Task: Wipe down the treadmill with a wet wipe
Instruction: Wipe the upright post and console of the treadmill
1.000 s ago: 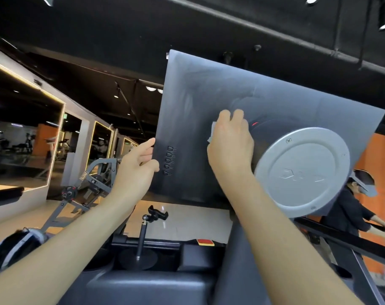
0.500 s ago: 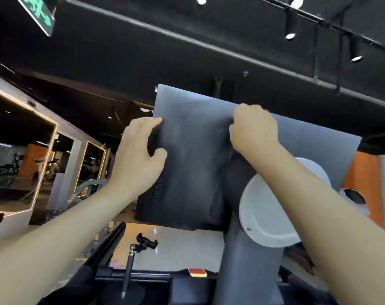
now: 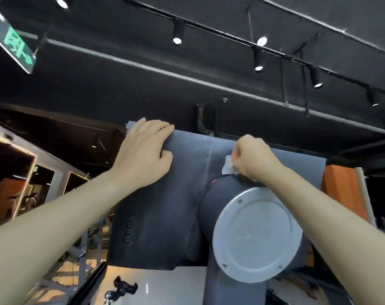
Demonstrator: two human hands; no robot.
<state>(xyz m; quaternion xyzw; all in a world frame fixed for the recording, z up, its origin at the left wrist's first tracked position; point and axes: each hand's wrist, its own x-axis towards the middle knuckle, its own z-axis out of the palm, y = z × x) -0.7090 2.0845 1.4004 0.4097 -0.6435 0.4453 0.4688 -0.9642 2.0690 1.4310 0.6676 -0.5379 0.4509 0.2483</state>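
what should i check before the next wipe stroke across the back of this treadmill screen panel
1. Wipe in hand: ok. The right hand pinches the wet wipe, fingers curled round it.
2. Wipe touching the surface: ok. It lies against the back of the panel near the top edge.
3. Panel steadied: ok. The left hand holds the top left corner, fingers over the edge.
4. Path downward: not ok. The round silver cap and its dark housing sit right below the wipe, so work round them.
5. Wipe still wet: cannot tell.
6. Panel's front side: cannot tell, hidden from this view.
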